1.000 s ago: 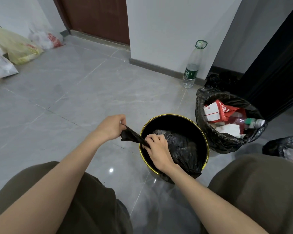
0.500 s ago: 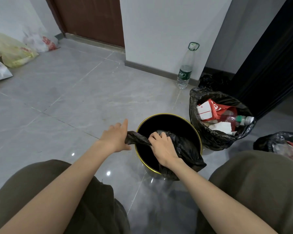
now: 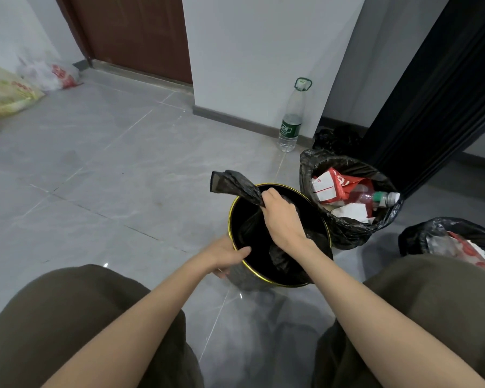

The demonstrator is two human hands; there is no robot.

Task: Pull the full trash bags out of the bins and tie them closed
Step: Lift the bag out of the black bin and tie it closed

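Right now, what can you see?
bin: 1, black, gold rim, middle
trash bag: 1, black, in the bin
full trash bag: 1, black, right of bin
other black bags: 2, far right; by wall
water bottle: 1, clear, against wall
plastic bags: at least 2, yellow-green, white-red, far left
door: 1, brown, back
trouser legs: 2, olive, bottom corners
left hand: 1, holds bin rim
right hand: 1, grips trash bag

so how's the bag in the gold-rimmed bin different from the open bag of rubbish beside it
The held bag, in the gold-rimmed bin, is gathered at its top and gripped by the right hand; the open bag gapes wide, untouched. The held bag shows no contents; the open bag shows red-and-white packaging and a bottle. Both are black plastic.
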